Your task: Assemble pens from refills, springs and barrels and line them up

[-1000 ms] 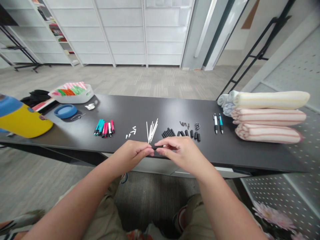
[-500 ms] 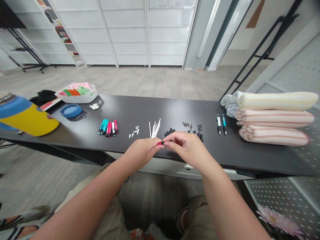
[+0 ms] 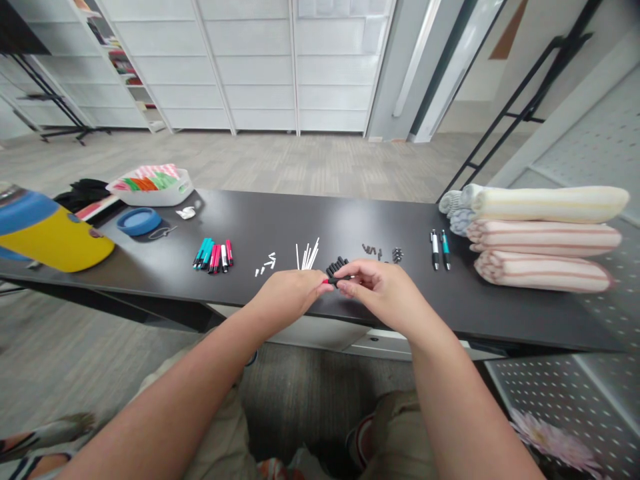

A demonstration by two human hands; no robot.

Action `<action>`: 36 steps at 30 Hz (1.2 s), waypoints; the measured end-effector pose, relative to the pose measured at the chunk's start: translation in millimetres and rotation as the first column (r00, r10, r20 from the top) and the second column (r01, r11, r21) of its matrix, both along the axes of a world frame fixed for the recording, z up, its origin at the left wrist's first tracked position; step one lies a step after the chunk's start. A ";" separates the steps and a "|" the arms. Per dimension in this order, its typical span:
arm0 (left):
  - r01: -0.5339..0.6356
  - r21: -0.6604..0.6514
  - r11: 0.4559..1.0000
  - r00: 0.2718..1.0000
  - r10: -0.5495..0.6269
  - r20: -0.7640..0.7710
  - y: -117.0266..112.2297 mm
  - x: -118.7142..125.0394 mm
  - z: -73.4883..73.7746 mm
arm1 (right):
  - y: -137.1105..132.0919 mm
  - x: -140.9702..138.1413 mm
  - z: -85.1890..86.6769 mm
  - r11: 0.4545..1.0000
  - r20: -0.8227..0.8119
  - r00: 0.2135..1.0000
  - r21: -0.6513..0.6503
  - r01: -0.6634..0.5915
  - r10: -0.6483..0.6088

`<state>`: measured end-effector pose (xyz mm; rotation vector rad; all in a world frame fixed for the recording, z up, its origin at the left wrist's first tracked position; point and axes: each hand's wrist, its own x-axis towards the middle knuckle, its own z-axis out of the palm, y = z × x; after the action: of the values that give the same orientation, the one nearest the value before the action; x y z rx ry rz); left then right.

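Observation:
My left hand and my right hand meet above the near edge of a black table. Both pinch a small pen part, red at its left end and black at its right. Just behind the hands lie thin white refills and a heap of black pen grips. Left of those sit tiny white pieces and a bunch of teal, pink and white pen barrels. Small dark springs and tips lie to the right.
Two assembled pens lie near stacked rolled towels at the right. At the left are a yellow and blue container, a blue lid and a white tray of coloured items. My knees show below the table edge.
Both hands stayed pinched together and shifted slightly right and away from me. A red end of the held part has come into sight between the fingers. The view drifted a little.

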<state>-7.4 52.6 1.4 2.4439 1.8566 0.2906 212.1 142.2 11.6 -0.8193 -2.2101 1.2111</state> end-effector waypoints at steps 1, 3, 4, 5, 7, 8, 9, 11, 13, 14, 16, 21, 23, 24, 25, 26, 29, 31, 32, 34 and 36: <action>-0.005 -0.004 1.000 1.000 0.005 0.000 0.0 0.3 -0.1 | 0.2 0.2 -0.3 1.000 0.003 1.000 -0.008 0.004 -0.004; -0.010 -0.010 1.000 1.000 0.010 -0.005 -0.2 0.4 -0.8 | 0.0 0.1 0.4 0.999 0.045 0.999 -0.038 0.001 0.000; -0.010 -0.009 1.000 1.000 0.010 -0.009 -0.4 0.3 -1.3 | -0.4 -0.1 1.3 0.999 0.068 0.998 -0.053 -0.004 0.008; -0.007 -0.007 1.000 1.000 0.007 -0.011 -0.6 0.1 -1.9 | -0.8 -0.1 2.4 0.998 0.085 0.996 -0.063 -0.013 0.018; 0.001 -0.001 1.000 1.000 -0.001 -0.004 -1.4 -0.5 -2.8 | -1.4 0.4 4.3 0.998 0.078 0.997 -0.057 -0.023 0.027; 0.005 0.000 1.000 1.000 -0.005 0.003 -1.8 -0.7 -3.0 | -1.6 0.9 4.8 0.999 0.061 0.998 -0.043 -0.024 0.026; 0.005 0.000 1.000 1.000 -0.005 0.009 -2.3 -0.9 -3.0 | -1.6 1.5 4.9 0.999 0.047 0.999 -0.030 -0.025 0.026; 0.004 -0.003 1.000 1.000 -0.004 0.014 -3.2 -1.0 -2.5 | -1.5 2.5 4.3 0.999 0.026 0.999 -0.035 -0.021 0.022; 0.004 -0.007 1.000 1.000 -0.004 0.009 -4.1 -0.7 -1.9 | -1.6 2.6 3.7 0.996 0.020 0.999 -0.083 -0.026 0.028; 0.007 -0.009 1.000 1.000 -0.006 0.007 -4.4 -0.6 -1.8 | -1.8 2.3 3.8 0.994 0.025 0.999 -0.102 -0.032 0.035; 0.014 -0.010 1.000 1.000 -0.014 0.005 -4.9 -0.7 -1.8 | -2.0 1.6 4.4 0.995 0.039 0.998 -0.085 -0.045 0.048; 0.008 0.002 1.000 1.000 -0.008 -0.004 -5.5 -2.0 -2.4 | -2.9 0.6 7.3 0.998 0.017 0.999 0.047 -0.037 0.036; 0.003 -0.003 1.000 1.000 -0.003 -0.006 -5.4 -2.0 -2.3 | -4.1 0.4 9.0 0.999 0.062 0.998 0.032 -0.029 0.027; 0.002 -0.006 1.000 1.000 -0.002 -0.007 -5.3 -1.9 -2.3 | -4.6 0.3 9.8 0.999 0.097 0.995 0.029 -0.031 0.028; 0.001 -0.008 1.000 1.000 -0.001 -0.008 -5.1 -1.6 -2.2 | -5.1 0.2 10.4 0.999 0.127 0.991 0.033 -0.035 0.031; 0.003 -0.010 1.000 1.000 -0.003 -0.008 -5.0 -1.3 -2.1 | -5.3 0.1 10.7 0.998 0.144 0.989 0.043 -0.042 0.035; 0.002 -0.022 1.000 1.000 -0.002 -0.007 -4.9 -0.4 -1.4 | -5.0 0.4 9.1 0.997 0.099 0.994 0.068 -0.044 0.037; -0.001 -0.031 1.000 1.000 0.001 -0.003 -5.2 0.1 -0.5 | -4.7 0.8 7.3 0.999 0.060 0.998 0.044 -0.029 0.027; -0.004 -0.034 0.999 1.000 0.004 -0.002 -5.4 0.3 0.0 | -4.6 0.9 6.8 1.000 0.056 0.998 0.020 -0.023 0.022; -0.007 -0.038 0.999 1.000 0.007 -0.005 -5.7 0.9 0.9 | -4.8 1.3 7.2 1.000 0.080 0.997 -0.018 -0.023 0.025; -0.009 -0.040 0.999 1.000 0.008 -0.008 -6.0 1.4 1.4 | -4.7 1.5 8.8 0.999 0.111 0.993 -0.006 -0.043 0.044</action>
<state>-6.0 46.6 2.8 2.4156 1.8577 0.2416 213.6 137.6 20.4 -0.8638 -2.3262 1.2176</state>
